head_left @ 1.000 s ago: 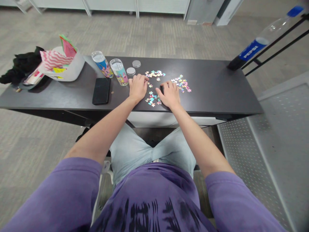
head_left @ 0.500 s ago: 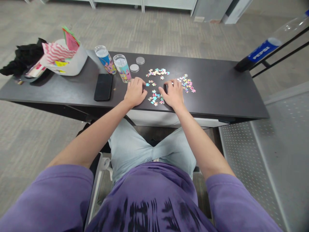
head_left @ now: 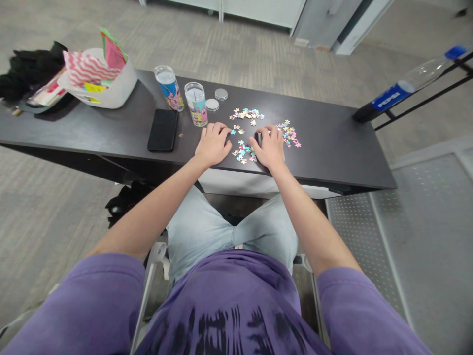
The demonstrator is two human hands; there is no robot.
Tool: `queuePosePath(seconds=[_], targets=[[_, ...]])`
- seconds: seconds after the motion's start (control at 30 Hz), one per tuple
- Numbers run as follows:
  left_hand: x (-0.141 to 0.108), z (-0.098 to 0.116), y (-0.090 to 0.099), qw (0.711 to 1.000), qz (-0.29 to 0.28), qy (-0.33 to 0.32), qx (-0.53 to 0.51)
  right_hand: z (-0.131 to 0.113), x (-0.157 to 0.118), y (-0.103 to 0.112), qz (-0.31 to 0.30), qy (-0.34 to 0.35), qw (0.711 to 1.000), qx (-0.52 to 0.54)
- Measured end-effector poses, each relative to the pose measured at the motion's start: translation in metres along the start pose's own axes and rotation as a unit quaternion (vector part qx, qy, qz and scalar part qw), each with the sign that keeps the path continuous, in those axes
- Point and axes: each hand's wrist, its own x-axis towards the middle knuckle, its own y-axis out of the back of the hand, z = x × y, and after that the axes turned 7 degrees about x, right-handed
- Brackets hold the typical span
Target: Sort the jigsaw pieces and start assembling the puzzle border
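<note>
Reference: phone (head_left: 163, 130), flat on the desk (head_left: 332, 153).
- Tub (head_left: 121, 88): left of phone, filled with bright items.
- Bottle (head_left: 391, 97): well right of phone, tilted.
- Left hand (head_left: 213, 145): right of phone, palm down, open, fingers bent, thumb apart; fingertips by a blue piece (head_left: 232, 131), contact unclear.
- Right hand (head_left: 272, 149): farther right of phone, fingers curved, thumb apart, dark item (head_left: 258, 138) between; cannot tell if gripped.
- Cups (head_left: 197, 108): two, upright, beyond phone and to its right.
- Lids (head_left: 212, 104): two, flat, also beyond and right.
- Pieces (head_left: 290, 134): loose groups, all right of phone, around and between the hands.

Handling (judged): pieces likely very light, stiff card, slightly slippery on the smooth top; tabs may bend or fray. Best hold: thumb and forefinger on opposite edges of the body, sparing the tabs. For a flat one, press with a fingertip and slide.
</note>
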Motion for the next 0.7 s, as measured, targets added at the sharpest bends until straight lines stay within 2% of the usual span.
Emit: queuePosePath(seconds=[0.1, 0.2, 0.37, 0.7], targets=[[-0.0002, -0.0009, -0.0006, 1.000, 0.004, -0.019, -0.008, -0.0002, -0.0023, 0.0022, -0.006, 0.027, 1.000, 0.009], [0.0007, -0.0025, -0.0014, 0.999, 0.000, -0.040, -0.023, 0.0000, -0.0035, 0.0047, -0.039, 0.065, 0.997, 0.013], [0.0027, -0.0048, -0.0048, 0.999, 0.003, -0.023, -0.033, -0.0003, -0.0022, 0.0069, -0.087, 0.084, 0.993, 0.003], [0.0007, -0.0018, 0.0013, 0.999, -0.014, -0.038, -0.014, -0.0022, -0.0022, 0.0085, -0.064, 0.065, 0.996, 0.022]])
